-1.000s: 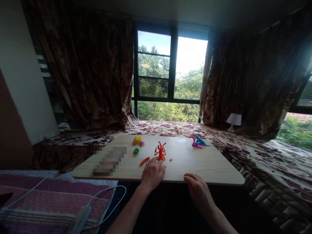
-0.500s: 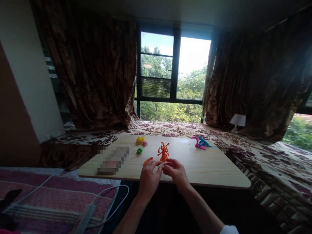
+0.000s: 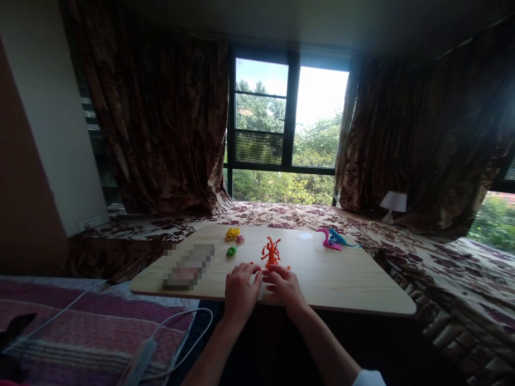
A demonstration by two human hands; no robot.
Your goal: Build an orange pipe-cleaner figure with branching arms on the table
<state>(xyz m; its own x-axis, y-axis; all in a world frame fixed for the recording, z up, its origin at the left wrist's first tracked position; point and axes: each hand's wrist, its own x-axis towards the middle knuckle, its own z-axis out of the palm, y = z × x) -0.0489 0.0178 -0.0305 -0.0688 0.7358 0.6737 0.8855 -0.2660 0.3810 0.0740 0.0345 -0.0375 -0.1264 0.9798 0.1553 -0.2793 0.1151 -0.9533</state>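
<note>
An orange tree-like figure, which looks like modelling clay, stands upright on the table with several curling branches. Just in front of its base, my left hand is closed with thumb and fingertips bent together. Facing it, my right hand has curled fingers, the tips close to the left hand's. Anything between the fingertips is too small or hidden to make out. A small orange piece lies by the right knuckles. Behind my left fingers, only a bit of an orange strip shows.
On the pale table lie yellow, pink and green lumps. Magenta and blue figures stand back right. A blurred flat object lies left. A power strip rests on the bed.
Both hands have shifted slightly left. My left hand now covers most of the orange strip, and the small orange piece by my right hand has come into view. My right fingers are somewhat more spread.
</note>
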